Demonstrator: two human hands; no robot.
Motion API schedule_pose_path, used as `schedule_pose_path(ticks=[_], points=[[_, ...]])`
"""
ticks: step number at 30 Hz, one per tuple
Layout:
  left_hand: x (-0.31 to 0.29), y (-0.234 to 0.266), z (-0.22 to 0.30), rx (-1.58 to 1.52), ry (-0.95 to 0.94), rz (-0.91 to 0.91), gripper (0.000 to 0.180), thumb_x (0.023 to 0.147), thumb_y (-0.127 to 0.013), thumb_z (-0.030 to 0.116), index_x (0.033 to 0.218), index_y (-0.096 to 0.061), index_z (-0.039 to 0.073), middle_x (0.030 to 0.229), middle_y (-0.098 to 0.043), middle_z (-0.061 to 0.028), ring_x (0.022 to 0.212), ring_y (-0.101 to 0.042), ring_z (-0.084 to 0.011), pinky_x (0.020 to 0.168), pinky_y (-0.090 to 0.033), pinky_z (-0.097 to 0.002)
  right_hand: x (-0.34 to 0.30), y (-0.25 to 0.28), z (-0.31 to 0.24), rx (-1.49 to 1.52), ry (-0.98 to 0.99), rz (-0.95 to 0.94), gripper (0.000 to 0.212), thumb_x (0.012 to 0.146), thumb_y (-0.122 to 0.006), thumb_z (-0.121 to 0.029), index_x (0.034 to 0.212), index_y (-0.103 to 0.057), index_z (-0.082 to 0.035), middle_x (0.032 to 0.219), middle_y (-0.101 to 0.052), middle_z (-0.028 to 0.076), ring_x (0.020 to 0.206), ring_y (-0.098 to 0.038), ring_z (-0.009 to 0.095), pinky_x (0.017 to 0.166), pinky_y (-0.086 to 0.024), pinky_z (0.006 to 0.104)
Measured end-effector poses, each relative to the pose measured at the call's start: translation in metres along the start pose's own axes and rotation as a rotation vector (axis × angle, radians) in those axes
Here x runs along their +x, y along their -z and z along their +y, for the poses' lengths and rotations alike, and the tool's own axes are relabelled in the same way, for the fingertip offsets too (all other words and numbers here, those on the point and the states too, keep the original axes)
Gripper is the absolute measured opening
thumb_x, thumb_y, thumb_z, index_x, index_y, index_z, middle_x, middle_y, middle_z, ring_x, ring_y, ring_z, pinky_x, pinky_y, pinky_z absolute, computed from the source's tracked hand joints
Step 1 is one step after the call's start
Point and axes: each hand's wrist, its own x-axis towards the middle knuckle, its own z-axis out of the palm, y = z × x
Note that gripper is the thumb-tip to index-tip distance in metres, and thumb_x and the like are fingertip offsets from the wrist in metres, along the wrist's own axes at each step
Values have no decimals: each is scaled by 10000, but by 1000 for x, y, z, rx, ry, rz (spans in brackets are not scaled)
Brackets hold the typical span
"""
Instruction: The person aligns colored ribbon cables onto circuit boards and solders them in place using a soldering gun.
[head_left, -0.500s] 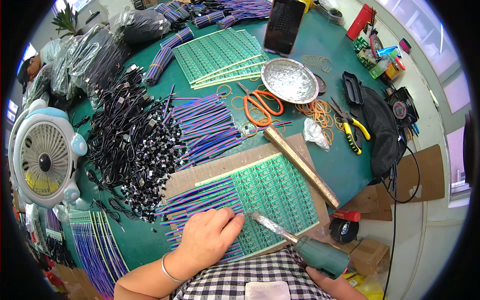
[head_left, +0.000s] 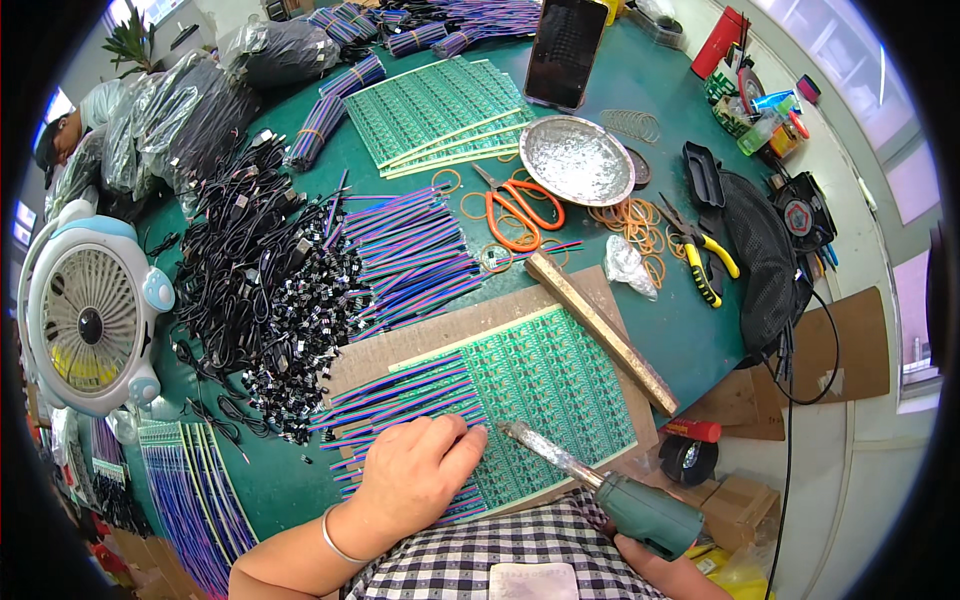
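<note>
My left hand (head_left: 424,468) is closed, thumb and fingers pressed together over the blue and purple wires (head_left: 400,400) lined up along the left side of a green circuit board panel (head_left: 555,385). Its fingertips rest at the wire ends by the pads, partly hiding them. In my right hand (head_left: 640,556) is a soldering iron (head_left: 600,485) with a green handle, which covers much of the fingers. The iron's silvery tip points left, low over the panel, just right of my left fingertips. A cardboard sheet (head_left: 375,365) lies under the panel.
A wooden bar (head_left: 600,332) crosses the panel's right edge. Beyond it are a dish of solder (head_left: 578,160), orange scissors (head_left: 520,215), pliers (head_left: 705,255) and a phone (head_left: 566,55). Wire bundles (head_left: 415,260), black cables (head_left: 235,235) and a fan (head_left: 92,315) occupy the left.
The soldering iron has shifted slightly to the right, its tip a little farther from my left fingertips. My left hand stays nearly in place on the wires.
</note>
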Motion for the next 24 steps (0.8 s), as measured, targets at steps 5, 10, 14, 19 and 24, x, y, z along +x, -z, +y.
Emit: schedule_pose_path(ticks=[5,10,14,19,24], points=[[0,0,0,-2,-6,3,208,768,-622,131,969,-654,92,856,-553,-12,673,-551,-155,552,-448,-291,2,2,-7,-29,14,6,610,802,-720,-81,1330,-442,48,1224,-585,193,1136,-587,286,954,-462,362],[0,-1,0,3,-10,11,210,762,-625,131,966,-653,91,854,-552,-14,670,-550,-155,548,-448,-291,12,7,-23,-401,179,-46,319,796,-718,-184,1075,-641,-49,1021,-653,86,953,-602,223,880,-450,358],[0,-1,-1,0,-12,4,213,761,-624,130,969,-652,91,858,-554,-14,672,-552,-156,550,-448,-292,10,9,-31,-121,-120,-95,305,804,-706,-183,1069,-641,-46,1063,-644,88,991,-590,237,894,-444,376],[-1,1,1,-9,-4,4,219,760,-623,126,975,-649,90,866,-558,-17,674,-556,-161,554,-448,-297,13,4,-3,-258,373,-110,621,804,-710,-66,1348,-433,47,1243,-585,197,1133,-595,289,949,-469,365],[-1,-3,0,-15,-10,15,220,759,-625,122,974,-650,88,864,-557,-17,669,-557,-161,553,-447,-296,7,5,-23,-325,170,-18,344,808,-707,-162,1106,-603,-26,1076,-637,111,1001,-598,248,889,-458,373]])
